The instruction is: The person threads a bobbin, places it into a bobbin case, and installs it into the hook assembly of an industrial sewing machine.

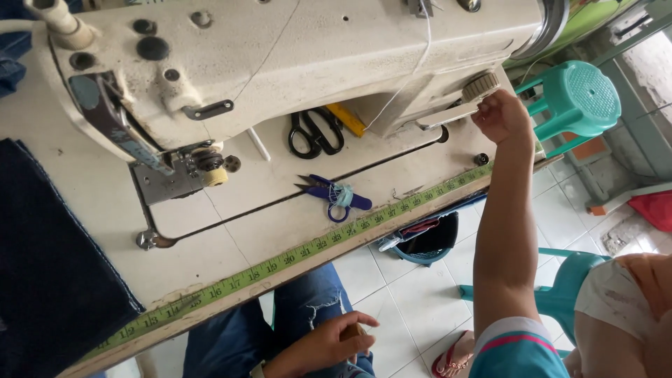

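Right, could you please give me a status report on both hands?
Right hand closed on metal lever under the dial. Left hand on jeans, grip unclear. Purple snips, black scissors lie apart on table.

The person wears blue denim jeans (pixel 280 329), faded in patches and torn at the knee, with frayed pale threads across the rip. A thin band, perhaps a watch strap, shows at the wrist of the left hand (pixel 325 344). The right hand (pixel 500 115) and its forearm are bare up to a short teal sleeve (pixel 514 350), edged with a white stripe and a pink stripe near the hem.
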